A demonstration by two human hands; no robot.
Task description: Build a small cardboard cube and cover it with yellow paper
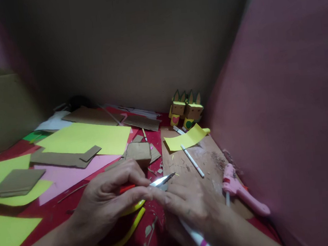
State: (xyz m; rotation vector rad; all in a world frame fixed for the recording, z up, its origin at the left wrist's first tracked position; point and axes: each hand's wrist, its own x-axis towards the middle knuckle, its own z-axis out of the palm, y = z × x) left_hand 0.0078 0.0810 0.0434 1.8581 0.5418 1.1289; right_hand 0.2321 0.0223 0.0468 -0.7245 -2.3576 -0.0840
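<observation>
Fingers of my left hand (116,197) are pinched around a pair of scissors (159,181), whose metal blades point right. A red piece of the handle shows between the fingers, and a yellow loop hangs below the hand. My right hand (189,201) is curled, its fingertips meeting the left thumb and touching the scissors near the blades. A white marker-like stick (203,245) with a magenta band sticks out beneath my right palm. What the fingertips cover between the two hands is hidden. Just beyond the hands sits a small cardboard box (138,151).
Yellow paper sheets (87,138), cardboard pieces (65,156) and pink paper (70,176) spread leftward over a red cloth. A wooden board (182,167) carries a white pen (192,161) and yellow strip (185,138). A pink glue gun (240,191) and cardboard figures (186,109) stand near walls.
</observation>
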